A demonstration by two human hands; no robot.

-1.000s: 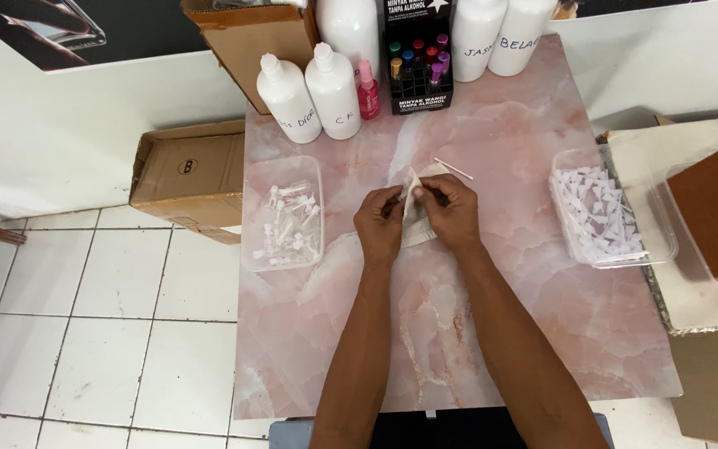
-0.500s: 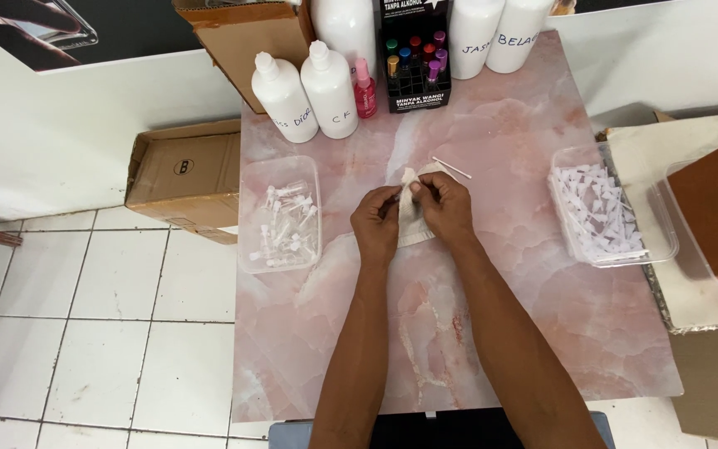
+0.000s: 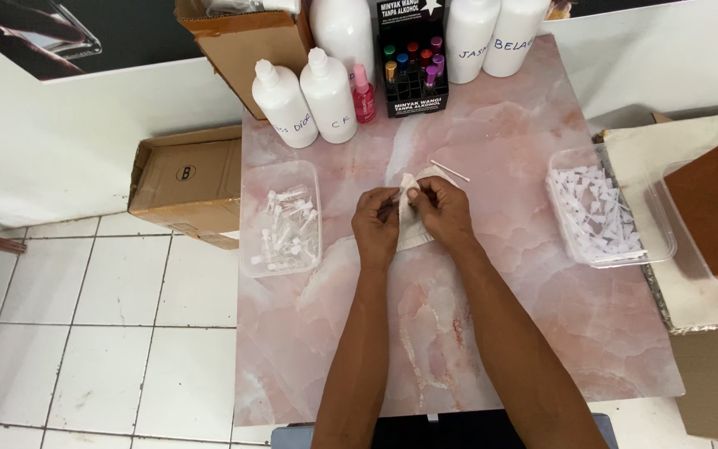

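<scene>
Both my hands meet over the middle of a pink marble table (image 3: 475,333). My left hand (image 3: 376,226) and my right hand (image 3: 442,209) pinch something very small between their fingertips; the item itself is too small to identify. Under the hands lies a white cloth or tissue (image 3: 413,233). A thin white stick (image 3: 450,170) lies on the table just beyond my right hand. A clear tray of small clear vials (image 3: 282,220) sits left of my left hand. A clear tray of small white caps (image 3: 604,212) sits to the right.
White plastic bottles (image 3: 307,96) and a small pink bottle (image 3: 363,93) stand at the table's far edge beside a black display box of coloured vials (image 3: 411,62). Cardboard boxes (image 3: 184,183) sit on the tiled floor at left. A brown box (image 3: 712,208) lies at right.
My hands stayed together over the cloth, with only small finger movements. The view shifted slightly.
</scene>
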